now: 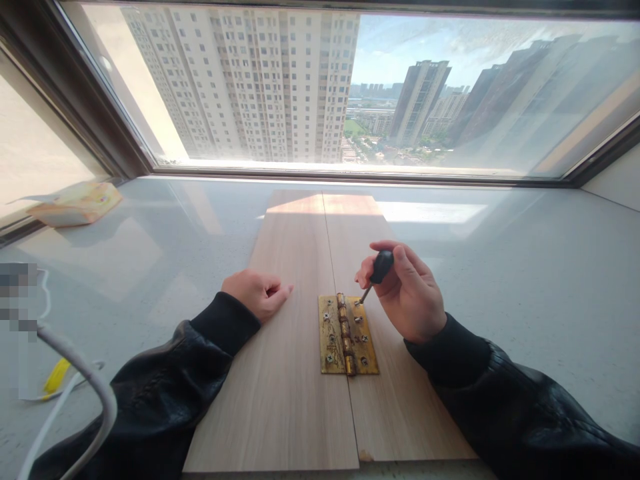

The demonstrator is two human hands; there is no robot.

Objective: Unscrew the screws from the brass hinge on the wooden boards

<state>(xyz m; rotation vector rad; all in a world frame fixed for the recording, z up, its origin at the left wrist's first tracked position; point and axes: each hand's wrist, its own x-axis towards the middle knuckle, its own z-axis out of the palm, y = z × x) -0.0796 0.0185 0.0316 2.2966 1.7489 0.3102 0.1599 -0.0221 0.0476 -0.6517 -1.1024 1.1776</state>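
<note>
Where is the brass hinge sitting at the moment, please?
In the head view, the brass hinge lies flat across the seam between the two wooden boards, just below the screwdriver tip held in the right hand.
</note>
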